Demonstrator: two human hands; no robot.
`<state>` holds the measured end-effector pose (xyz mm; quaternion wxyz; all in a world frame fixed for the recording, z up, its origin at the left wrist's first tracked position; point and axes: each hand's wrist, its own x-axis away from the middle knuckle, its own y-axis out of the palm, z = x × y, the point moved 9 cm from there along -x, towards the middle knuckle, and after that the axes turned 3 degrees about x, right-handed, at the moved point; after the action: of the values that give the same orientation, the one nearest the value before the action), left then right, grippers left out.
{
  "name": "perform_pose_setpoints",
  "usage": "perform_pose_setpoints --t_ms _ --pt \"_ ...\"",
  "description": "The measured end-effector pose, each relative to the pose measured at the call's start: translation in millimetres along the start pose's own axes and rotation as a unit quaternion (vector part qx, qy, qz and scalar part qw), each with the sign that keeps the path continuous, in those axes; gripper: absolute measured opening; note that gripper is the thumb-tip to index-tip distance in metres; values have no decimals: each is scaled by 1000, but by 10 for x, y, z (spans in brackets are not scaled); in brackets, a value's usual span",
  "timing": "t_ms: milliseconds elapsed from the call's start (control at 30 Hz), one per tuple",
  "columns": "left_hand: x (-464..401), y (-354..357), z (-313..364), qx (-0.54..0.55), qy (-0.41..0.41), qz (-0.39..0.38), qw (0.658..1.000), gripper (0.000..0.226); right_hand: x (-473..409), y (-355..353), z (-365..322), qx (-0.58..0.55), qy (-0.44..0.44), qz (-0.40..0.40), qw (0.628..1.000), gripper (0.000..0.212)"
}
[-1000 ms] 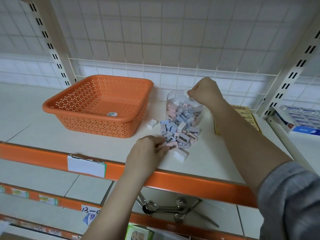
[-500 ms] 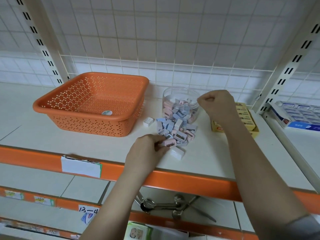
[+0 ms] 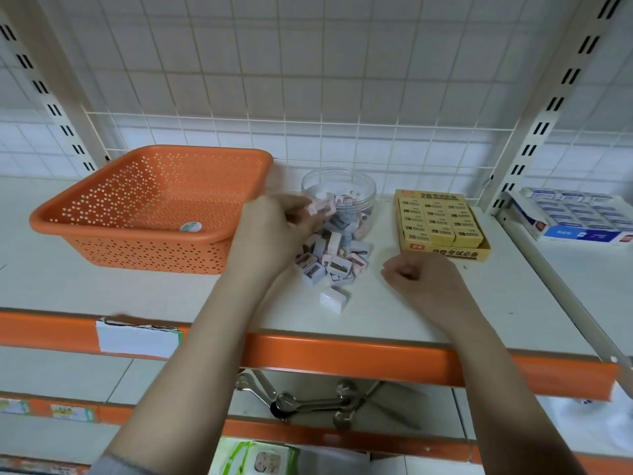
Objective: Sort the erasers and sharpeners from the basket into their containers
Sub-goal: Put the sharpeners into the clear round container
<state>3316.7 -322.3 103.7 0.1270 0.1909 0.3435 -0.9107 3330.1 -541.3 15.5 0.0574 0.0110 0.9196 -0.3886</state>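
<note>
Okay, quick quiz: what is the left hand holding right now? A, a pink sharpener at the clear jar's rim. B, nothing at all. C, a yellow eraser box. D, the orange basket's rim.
A: the left hand pinches a pink sharpener in its fingers, right at the clear jar.

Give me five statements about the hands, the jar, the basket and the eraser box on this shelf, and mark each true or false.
1. The left hand pinches a pink sharpener near the clear jar. True.
2. The orange basket is full of sharpeners. False: only a round sticker shows inside it.
3. The yellow eraser box stands right of the jar. True.
4. The right hand grips the jar. False: it is curled over the bare shelf, away from the jar.
5. A pile of sharpeners lies in front of the jar. True.
</note>
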Motion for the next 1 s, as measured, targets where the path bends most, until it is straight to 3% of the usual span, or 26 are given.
perform_pose_setpoints --t_ms 133,333,467,700,1000 --pt "-462 130 12 -42 2 -18 999 40 57 66 23 4 -1 -10 1000 13" --pt "-808 431 -153 -114 -27 -87 989 35 90 75 22 -7 -5 -11 1000 10" --pt "-724 422 -178 -124 -19 -68 990 37 39 46 -29 9 -17 -11 1000 16" --pt "-143 182 -46 -31 26 -4 999 25 -372 -36 -245 78 -42 -9 996 24" --pt "494 377 -294 34 -32 -119 992 24 -597 200 -343 116 -53 -73 989 24"
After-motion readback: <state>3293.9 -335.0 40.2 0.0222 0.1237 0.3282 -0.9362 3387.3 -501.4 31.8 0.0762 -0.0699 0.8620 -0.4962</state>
